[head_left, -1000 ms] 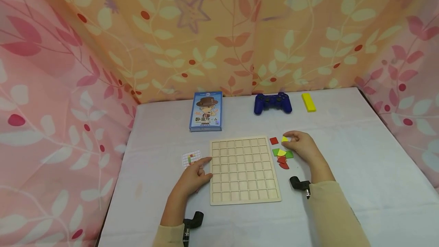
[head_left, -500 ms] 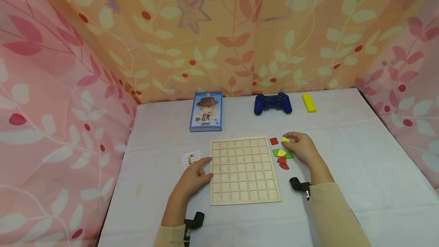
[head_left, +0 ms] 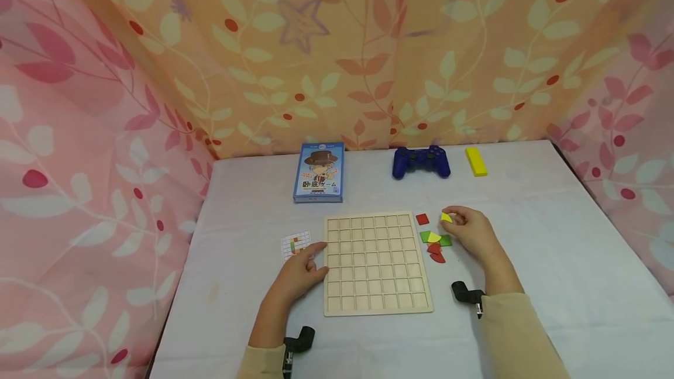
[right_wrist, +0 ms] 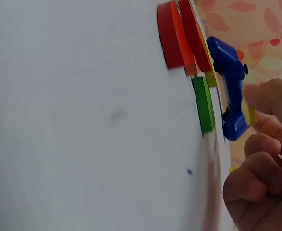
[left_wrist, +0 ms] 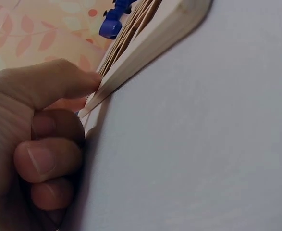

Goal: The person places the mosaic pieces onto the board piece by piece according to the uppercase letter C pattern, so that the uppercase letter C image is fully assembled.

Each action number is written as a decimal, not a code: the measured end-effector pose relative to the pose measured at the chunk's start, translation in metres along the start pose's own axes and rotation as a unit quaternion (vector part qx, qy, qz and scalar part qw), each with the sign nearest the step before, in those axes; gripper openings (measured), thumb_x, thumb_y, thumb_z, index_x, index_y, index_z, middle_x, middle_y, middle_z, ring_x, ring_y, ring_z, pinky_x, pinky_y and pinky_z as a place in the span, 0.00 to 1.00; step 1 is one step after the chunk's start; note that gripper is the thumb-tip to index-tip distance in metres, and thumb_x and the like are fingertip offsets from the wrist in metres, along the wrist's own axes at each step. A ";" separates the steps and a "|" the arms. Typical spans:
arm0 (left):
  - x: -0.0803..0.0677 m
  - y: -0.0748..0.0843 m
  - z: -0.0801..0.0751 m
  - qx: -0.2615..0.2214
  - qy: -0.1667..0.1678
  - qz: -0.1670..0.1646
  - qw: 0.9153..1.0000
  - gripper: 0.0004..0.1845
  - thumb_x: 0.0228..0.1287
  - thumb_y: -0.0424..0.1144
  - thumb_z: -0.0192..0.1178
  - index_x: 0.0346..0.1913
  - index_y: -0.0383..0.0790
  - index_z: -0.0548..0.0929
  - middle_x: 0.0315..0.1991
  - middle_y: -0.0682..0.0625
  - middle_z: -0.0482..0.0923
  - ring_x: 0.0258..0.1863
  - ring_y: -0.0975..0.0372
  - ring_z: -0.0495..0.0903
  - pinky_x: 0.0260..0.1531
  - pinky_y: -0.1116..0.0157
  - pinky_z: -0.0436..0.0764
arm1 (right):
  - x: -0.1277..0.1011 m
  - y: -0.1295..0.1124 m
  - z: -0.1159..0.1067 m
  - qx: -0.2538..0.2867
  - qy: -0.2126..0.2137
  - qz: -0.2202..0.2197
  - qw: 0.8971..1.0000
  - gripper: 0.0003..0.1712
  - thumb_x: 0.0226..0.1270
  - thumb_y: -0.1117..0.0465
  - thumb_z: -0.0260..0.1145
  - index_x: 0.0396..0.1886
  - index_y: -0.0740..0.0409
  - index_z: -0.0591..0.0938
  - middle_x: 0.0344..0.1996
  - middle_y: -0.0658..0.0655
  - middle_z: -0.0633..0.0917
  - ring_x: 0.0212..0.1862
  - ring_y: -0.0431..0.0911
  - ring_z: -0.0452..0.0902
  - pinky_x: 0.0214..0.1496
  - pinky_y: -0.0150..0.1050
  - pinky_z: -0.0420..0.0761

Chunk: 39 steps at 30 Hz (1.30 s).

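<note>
Right hand just right of the board, fingers curled and pinching a yellow piece, a quarter-round shape held just above the worktop. From the right wrist view, only a yellow sliver showing between thumb and forefinger. Close beside that hand, toward the board's right edge: a red square, then a small heap with a green piece, a second yellow quarter lying over another green one, and two red rounded pieces nearest the board's near half.

Left hand at the board's left edge, forefinger stretched out along the worktop, tip touching the edge, other fingers curled under with nothing in them. Left wrist view: thumb pressed against the side of the board. Board itself flat on the worktop, a wooden grid of bare square cells.

Small pattern card just left of the board, partly under the left forefinger. Beyond the board's far edge: a blue box to the left, a blue controller to the right, a yellow bar further right of it. Leaf-print cloth hanging round the worktop on three sides.
</note>
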<state>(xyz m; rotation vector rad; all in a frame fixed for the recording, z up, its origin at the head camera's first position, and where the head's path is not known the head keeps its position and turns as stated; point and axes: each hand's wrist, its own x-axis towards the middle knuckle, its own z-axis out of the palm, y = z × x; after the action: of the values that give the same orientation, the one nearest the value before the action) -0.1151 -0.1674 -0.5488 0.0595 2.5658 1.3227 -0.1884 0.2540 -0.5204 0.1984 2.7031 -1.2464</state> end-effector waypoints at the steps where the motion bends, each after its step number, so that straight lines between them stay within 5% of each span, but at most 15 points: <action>1: 0.000 0.000 0.000 0.002 0.002 0.000 1.000 0.32 0.64 0.42 0.72 0.71 0.50 0.76 0.13 0.57 0.66 0.10 0.65 0.63 0.14 0.67 0.62 | -0.001 -0.001 -0.001 -0.004 0.005 -0.003 1.000 0.23 0.70 0.53 0.70 0.60 0.58 0.82 0.32 0.56 0.71 0.38 0.51 0.67 0.38 0.43 0.67; 10: 0.000 0.001 -0.001 0.012 0.003 0.002 1.000 0.32 0.64 0.42 0.71 0.71 0.49 0.76 0.13 0.57 0.67 0.09 0.65 0.64 0.12 0.67 0.61 | -0.012 -0.013 -0.014 -0.035 0.032 -0.048 0.998 0.21 0.69 0.58 0.71 0.59 0.60 0.82 0.46 0.59 0.76 0.39 0.51 0.70 0.35 0.37 0.73; 17: 0.002 0.000 -0.001 0.025 0.007 0.021 0.999 0.32 0.63 0.43 0.72 0.70 0.49 0.77 0.13 0.59 0.64 0.13 0.67 0.61 0.16 0.66 0.62 | -0.025 -0.030 -0.022 -0.027 0.055 -0.091 0.994 0.19 0.70 0.59 0.71 0.57 0.61 0.82 0.42 0.57 0.75 0.35 0.50 0.67 0.29 0.35 0.68; 28: 0.001 0.000 0.000 0.029 0.010 0.029 0.999 0.31 0.63 0.43 0.71 0.70 0.50 0.77 0.13 0.59 0.64 0.13 0.67 0.61 0.18 0.66 0.63 | -0.037 -0.060 -0.029 -0.002 0.040 -0.110 0.993 0.19 0.70 0.59 0.72 0.57 0.59 0.83 0.33 0.58 0.71 0.39 0.51 0.66 0.33 0.36 0.68; 39: 0.000 -0.001 0.002 0.030 0.015 0.024 0.999 0.31 0.63 0.43 0.71 0.70 0.50 0.78 0.13 0.59 0.64 0.13 0.67 0.62 0.18 0.66 0.63 | -0.038 -0.075 -0.023 0.043 0.034 -0.155 0.986 0.17 0.68 0.59 0.73 0.55 0.57 0.83 0.20 0.50 0.61 0.24 0.47 0.60 0.27 0.40 0.64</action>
<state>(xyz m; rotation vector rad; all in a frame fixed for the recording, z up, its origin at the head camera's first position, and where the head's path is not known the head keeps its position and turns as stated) -0.1145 -0.1666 -0.5506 0.1139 2.6445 1.2722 -0.1668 0.2209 -0.4425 -0.1809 2.8203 -1.4632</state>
